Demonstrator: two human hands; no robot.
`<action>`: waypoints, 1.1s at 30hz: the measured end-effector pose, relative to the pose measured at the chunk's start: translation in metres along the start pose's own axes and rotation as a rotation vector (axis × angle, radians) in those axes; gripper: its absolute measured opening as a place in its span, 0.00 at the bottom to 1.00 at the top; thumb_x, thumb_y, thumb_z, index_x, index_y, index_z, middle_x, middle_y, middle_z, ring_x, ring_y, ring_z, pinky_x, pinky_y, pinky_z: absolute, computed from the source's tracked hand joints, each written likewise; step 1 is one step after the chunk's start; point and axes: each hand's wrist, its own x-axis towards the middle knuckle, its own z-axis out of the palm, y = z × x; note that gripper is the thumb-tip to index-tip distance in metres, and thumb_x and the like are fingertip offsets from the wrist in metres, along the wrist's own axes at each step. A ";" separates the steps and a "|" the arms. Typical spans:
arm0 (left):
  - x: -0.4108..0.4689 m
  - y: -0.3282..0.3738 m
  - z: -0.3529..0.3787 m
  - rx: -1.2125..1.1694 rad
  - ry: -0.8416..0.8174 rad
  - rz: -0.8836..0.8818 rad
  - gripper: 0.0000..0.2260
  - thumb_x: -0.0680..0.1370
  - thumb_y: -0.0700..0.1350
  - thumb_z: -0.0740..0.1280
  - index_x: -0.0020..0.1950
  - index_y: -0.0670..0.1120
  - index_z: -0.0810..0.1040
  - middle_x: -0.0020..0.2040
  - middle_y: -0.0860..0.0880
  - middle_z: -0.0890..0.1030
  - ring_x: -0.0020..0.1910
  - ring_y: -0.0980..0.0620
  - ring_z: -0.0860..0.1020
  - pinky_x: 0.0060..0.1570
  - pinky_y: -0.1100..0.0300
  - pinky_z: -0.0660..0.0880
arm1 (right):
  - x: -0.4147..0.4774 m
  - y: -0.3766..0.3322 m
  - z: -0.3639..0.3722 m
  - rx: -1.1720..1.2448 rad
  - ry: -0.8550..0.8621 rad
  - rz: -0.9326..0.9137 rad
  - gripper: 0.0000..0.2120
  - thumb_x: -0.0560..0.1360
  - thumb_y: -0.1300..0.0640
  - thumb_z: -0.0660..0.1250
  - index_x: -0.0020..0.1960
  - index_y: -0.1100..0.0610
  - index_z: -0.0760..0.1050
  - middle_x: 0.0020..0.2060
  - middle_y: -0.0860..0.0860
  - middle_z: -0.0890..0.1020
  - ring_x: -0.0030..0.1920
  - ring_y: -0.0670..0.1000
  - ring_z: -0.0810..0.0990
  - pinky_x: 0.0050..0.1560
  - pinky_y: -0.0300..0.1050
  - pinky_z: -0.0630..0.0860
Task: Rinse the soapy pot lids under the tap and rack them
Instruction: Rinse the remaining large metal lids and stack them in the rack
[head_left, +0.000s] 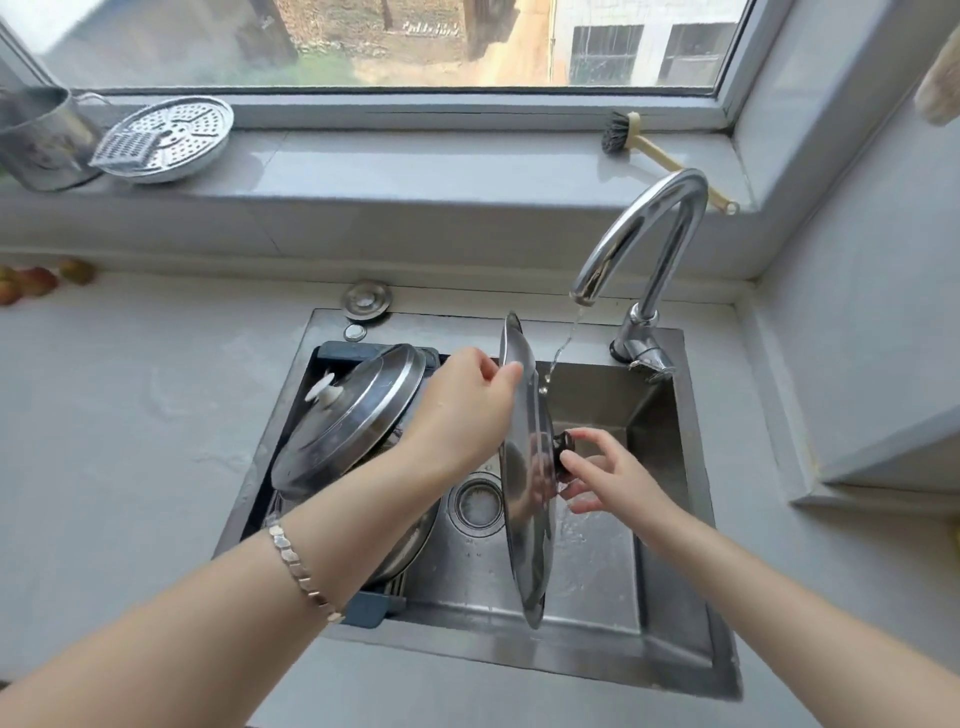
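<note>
A steel pot lid (527, 499) with a dark knob (563, 448) stands on edge over the sink (670, 649). My left hand (467, 400) grips its upper rim from the left. On the lid's right side, my right hand (605, 475) has its fingers spread, touching the knob. A thin stream of water runs from the chrome tap (644, 234) onto the lid's top right face. A second steel lid (353, 421) with a white knob leans in the blue rack (363, 613) at the sink's left, above another steel piece.
The sink drain (475, 504) lies just left of the held lid. On the windowsill are a perforated steamer plate (166, 137), a metal cup (41, 137) and a dish brush (654, 148). Fruit (36, 280) lies on the grey counter at far left.
</note>
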 end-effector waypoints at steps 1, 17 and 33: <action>-0.003 -0.001 -0.002 -0.011 -0.004 0.004 0.11 0.79 0.50 0.60 0.39 0.46 0.71 0.32 0.50 0.72 0.36 0.46 0.75 0.48 0.44 0.77 | -0.001 0.001 0.002 -0.019 0.001 -0.002 0.09 0.77 0.59 0.63 0.55 0.49 0.69 0.38 0.54 0.80 0.35 0.49 0.78 0.39 0.44 0.78; -0.014 -0.092 -0.102 -0.217 -0.197 -0.070 0.06 0.80 0.39 0.58 0.45 0.46 0.73 0.40 0.46 0.78 0.36 0.51 0.79 0.37 0.56 0.78 | -0.034 -0.023 0.065 -0.076 0.286 -0.160 0.13 0.73 0.56 0.63 0.55 0.62 0.70 0.26 0.53 0.70 0.19 0.43 0.66 0.20 0.35 0.63; 0.003 -0.257 -0.207 -0.144 -0.124 -0.220 0.07 0.77 0.38 0.58 0.45 0.47 0.73 0.47 0.44 0.77 0.37 0.50 0.80 0.38 0.55 0.75 | -0.039 -0.137 0.212 -1.151 0.433 -0.315 0.15 0.64 0.43 0.70 0.46 0.47 0.69 0.36 0.47 0.77 0.42 0.54 0.75 0.38 0.43 0.64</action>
